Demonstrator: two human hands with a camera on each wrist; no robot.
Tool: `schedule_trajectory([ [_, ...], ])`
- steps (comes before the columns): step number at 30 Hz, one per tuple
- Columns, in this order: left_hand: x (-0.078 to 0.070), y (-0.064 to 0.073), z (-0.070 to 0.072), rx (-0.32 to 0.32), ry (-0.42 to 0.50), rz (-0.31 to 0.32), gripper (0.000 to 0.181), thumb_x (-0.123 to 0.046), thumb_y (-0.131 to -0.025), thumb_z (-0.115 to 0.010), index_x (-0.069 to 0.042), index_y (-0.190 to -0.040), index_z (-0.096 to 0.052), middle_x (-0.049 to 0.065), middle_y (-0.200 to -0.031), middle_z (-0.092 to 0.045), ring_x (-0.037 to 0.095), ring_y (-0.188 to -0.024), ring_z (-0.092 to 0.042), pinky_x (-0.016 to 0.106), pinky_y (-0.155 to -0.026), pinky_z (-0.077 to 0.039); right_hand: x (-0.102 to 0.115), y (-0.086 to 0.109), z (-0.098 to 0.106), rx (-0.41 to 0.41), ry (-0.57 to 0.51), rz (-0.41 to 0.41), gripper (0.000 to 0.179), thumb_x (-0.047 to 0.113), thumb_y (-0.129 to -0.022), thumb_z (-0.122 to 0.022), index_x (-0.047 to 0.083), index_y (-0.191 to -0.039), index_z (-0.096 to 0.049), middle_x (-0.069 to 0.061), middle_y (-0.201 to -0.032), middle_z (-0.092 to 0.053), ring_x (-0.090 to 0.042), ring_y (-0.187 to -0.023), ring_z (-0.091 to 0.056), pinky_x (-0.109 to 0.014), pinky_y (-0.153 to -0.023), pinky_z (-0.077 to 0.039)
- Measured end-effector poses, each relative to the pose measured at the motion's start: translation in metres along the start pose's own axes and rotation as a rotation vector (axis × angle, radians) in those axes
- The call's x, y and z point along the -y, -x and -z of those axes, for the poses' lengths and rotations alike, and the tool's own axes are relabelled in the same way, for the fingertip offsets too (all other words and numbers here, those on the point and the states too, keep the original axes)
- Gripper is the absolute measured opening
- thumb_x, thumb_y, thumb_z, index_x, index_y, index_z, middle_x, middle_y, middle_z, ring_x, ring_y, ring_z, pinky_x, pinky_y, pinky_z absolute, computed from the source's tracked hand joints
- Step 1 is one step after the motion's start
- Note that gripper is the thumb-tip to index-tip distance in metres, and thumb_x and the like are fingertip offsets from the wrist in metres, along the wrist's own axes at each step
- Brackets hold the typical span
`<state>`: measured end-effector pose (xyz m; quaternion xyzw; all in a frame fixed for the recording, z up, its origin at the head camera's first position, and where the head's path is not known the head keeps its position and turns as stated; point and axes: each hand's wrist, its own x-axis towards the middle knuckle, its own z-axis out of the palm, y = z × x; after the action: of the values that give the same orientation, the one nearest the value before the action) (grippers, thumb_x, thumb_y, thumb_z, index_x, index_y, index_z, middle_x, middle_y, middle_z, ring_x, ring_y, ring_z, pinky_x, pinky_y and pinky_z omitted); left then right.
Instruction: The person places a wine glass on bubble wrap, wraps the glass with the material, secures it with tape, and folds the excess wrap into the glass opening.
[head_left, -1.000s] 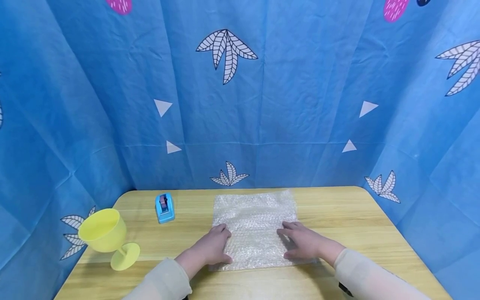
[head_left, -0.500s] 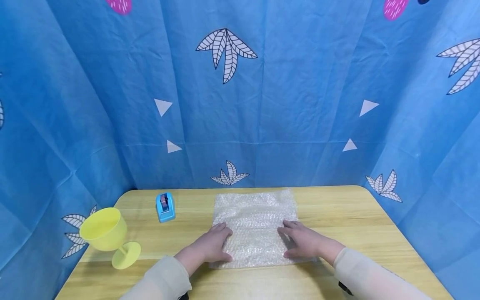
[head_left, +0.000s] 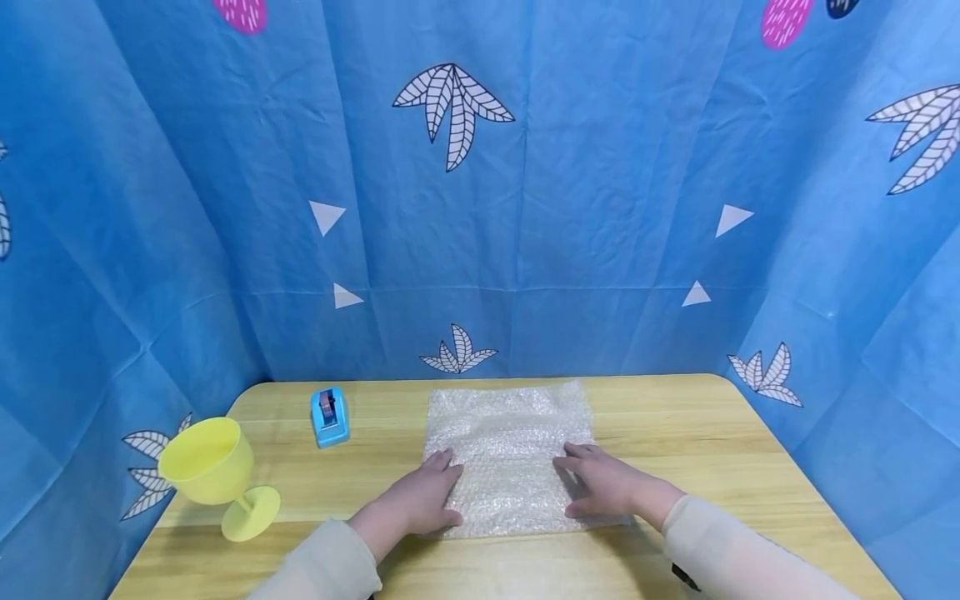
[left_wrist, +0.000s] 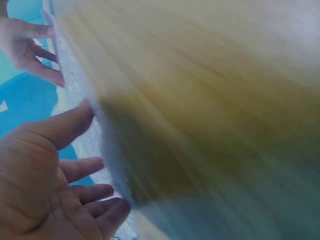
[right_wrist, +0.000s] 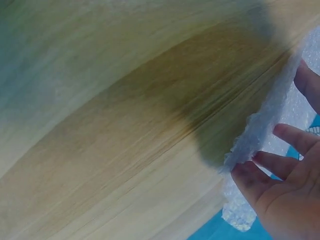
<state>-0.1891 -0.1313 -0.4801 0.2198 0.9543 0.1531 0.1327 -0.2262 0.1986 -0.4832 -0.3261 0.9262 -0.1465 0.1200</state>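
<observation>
A sheet of clear bubble wrap (head_left: 510,467) lies spread on the wooden table in front of me. My left hand (head_left: 422,498) rests fingertips down on its left edge, the thumb apart from the fingers. On the opposite edge, my right hand (head_left: 609,483) touches the sheet in the same way. Both wrist views show the left hand (left_wrist: 55,185) and the right hand (right_wrist: 290,185) with spread, slightly bent fingers whose tips meet the bubble wrap (right_wrist: 270,120). Neither hand pinches or grips it.
A yellow goblet (head_left: 210,462) stands at the table's left side. Behind it, to the right, sits a blue tape dispenser (head_left: 330,417). The wooden table (head_left: 720,467) ends against a blue patterned curtain (head_left: 600,208) at the back and sides.
Both hands stay in place on the bubble wrap. Only a slight shift of the whole head view shows.
</observation>
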Motion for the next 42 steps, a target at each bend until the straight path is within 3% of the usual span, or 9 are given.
schedule_trajectory([
  [5,-0.004,0.001,0.001,0.002,-0.068,0.020,0.071,-0.039,-0.089,-0.073,0.003,-0.142,-0.050,0.026,-0.156,-0.034,0.041,-0.144,-0.033,0.050,-0.116,-0.032,-0.003,0.000,-0.002,-0.008,0.005,0.003,0.080,0.037,-0.079,-0.083,-0.002,-0.142,-0.051,-0.034,-0.149,-0.037,-0.055,-0.135,-0.035,-0.065,-0.110,-0.032],
  [10,0.000,0.006,0.004,-0.057,-0.155,-0.008,0.066,-0.041,-0.092,-0.070,0.002,-0.139,-0.054,0.025,-0.151,-0.041,0.040,-0.139,-0.040,0.051,-0.111,-0.039,-0.004,0.000,-0.003,-0.007,0.006,0.004,0.080,0.037,-0.080,-0.083,-0.001,-0.142,-0.051,-0.033,-0.150,-0.037,-0.054,-0.136,-0.035,-0.064,-0.111,-0.032],
  [15,0.008,0.015,0.009,-0.178,-0.204,-0.025,0.059,-0.037,-0.092,-0.071,0.000,-0.136,-0.057,0.025,-0.147,-0.047,0.040,-0.135,-0.045,0.053,-0.109,-0.042,-0.002,0.000,-0.001,0.002,0.008,0.001,0.080,0.038,-0.080,-0.083,-0.001,-0.142,-0.051,-0.032,-0.151,-0.037,-0.054,-0.136,-0.035,-0.064,-0.111,-0.032],
  [21,0.014,0.028,0.018,-0.378,-0.238,0.012,0.056,-0.034,-0.092,-0.072,-0.001,-0.135,-0.057,0.024,-0.144,-0.050,0.041,-0.133,-0.046,0.057,-0.106,-0.043,0.000,0.000,-0.001,-0.007,0.008,-0.001,0.080,0.036,-0.079,-0.084,-0.002,-0.142,-0.051,-0.033,-0.150,-0.037,-0.054,-0.135,-0.036,-0.064,-0.110,-0.033],
  [26,0.022,0.040,0.025,-0.501,-0.260,0.037,0.060,-0.034,-0.091,-0.073,-0.003,-0.138,-0.055,0.024,-0.145,-0.049,0.042,-0.135,-0.045,0.057,-0.109,-0.041,-0.002,0.000,-0.004,-0.016,0.017,0.007,0.080,0.037,-0.078,-0.084,-0.001,-0.142,-0.052,-0.033,-0.150,-0.038,-0.053,-0.135,-0.037,-0.064,-0.110,-0.033],
  [42,0.049,0.082,0.068,-0.771,-0.303,0.065,0.063,-0.031,-0.087,-0.076,0.002,-0.136,-0.053,0.028,-0.140,-0.048,0.048,-0.134,-0.039,0.062,-0.110,-0.034,-0.002,0.000,-0.005,-0.015,0.001,0.000,0.080,0.036,-0.079,-0.084,-0.001,-0.142,-0.051,-0.033,-0.151,-0.036,-0.054,-0.135,-0.036,-0.064,-0.111,-0.032],
])
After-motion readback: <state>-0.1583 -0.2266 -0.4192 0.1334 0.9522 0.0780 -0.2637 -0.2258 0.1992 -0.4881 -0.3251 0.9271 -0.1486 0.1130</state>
